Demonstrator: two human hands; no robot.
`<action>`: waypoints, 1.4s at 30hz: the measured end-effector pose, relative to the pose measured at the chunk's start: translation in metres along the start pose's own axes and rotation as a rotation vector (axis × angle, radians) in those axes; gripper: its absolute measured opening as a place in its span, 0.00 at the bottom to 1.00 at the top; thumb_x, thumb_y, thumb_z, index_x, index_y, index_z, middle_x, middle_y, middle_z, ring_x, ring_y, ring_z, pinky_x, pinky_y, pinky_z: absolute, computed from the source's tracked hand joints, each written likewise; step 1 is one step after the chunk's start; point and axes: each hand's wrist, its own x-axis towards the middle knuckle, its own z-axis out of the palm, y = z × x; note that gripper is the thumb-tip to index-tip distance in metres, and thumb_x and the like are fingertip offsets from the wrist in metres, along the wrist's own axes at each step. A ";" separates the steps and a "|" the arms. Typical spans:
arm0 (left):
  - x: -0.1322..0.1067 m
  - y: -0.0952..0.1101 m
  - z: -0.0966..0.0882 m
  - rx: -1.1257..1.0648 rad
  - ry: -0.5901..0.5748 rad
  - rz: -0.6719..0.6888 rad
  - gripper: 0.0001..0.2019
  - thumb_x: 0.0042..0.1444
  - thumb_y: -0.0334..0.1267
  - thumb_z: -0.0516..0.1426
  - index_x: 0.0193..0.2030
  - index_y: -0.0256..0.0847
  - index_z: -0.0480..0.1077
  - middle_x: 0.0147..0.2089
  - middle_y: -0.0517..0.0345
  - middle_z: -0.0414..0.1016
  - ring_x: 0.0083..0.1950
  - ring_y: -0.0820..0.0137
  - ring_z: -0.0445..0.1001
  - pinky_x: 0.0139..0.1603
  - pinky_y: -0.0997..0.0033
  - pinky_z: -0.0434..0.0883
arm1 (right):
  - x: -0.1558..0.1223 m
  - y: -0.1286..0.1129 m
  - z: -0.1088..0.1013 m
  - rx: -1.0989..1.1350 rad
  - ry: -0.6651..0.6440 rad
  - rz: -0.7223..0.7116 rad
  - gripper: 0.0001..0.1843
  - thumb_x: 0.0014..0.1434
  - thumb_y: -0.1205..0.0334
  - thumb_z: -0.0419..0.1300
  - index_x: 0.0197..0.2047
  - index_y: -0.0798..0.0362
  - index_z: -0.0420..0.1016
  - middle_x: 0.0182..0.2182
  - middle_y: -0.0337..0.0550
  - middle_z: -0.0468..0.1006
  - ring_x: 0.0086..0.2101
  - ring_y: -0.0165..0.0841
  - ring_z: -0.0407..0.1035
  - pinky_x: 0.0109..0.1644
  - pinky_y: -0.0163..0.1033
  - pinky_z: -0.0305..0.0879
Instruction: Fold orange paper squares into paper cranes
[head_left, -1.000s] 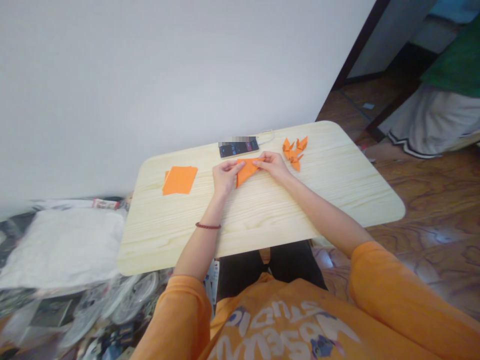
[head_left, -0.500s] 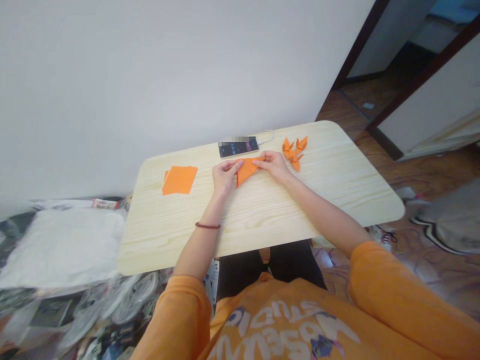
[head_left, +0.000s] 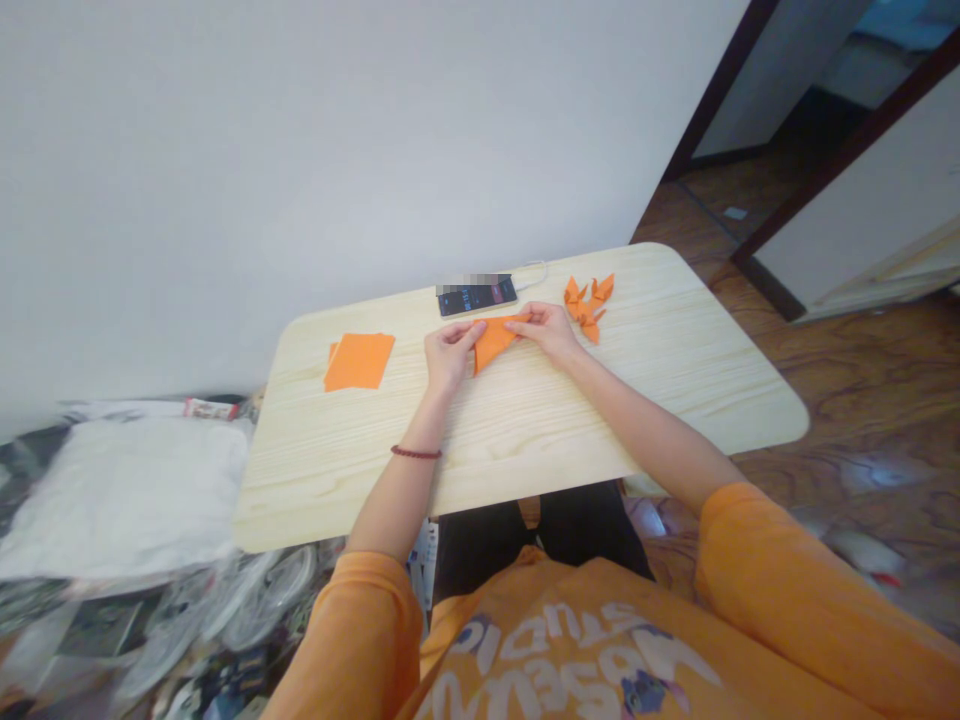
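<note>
A partly folded orange paper [head_left: 492, 343] lies on the light wooden table [head_left: 525, 420]. My left hand [head_left: 448, 355] pinches its left end, fingers closed on the paper. My right hand [head_left: 547, 330] pinches its right upper edge, fingers pressed together on the fold. A stack of flat orange sheets [head_left: 360, 361] lies to the left of my hands. Several finished orange folded figures [head_left: 588, 301] sit just right of my right hand.
A phone [head_left: 478, 296] with a lit screen and a white cable lies behind the paper near the table's far edge. A white wall stands behind the table. White bags and clutter [head_left: 120, 500] fill the floor at left. A doorway opens at the upper right.
My hands and the paper have hardly moved. A person in green and white at the right walked out of view.
</note>
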 end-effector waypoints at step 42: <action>-0.004 -0.002 0.011 -0.054 0.236 0.083 0.14 0.41 0.46 0.66 0.29 0.37 0.77 0.32 0.53 0.80 0.39 0.66 0.78 0.41 0.68 0.73 | -0.004 0.005 0.006 0.017 -0.106 0.093 0.30 0.31 0.63 0.73 0.38 0.51 0.65 0.21 0.34 0.78 0.25 0.30 0.73 0.33 0.34 0.67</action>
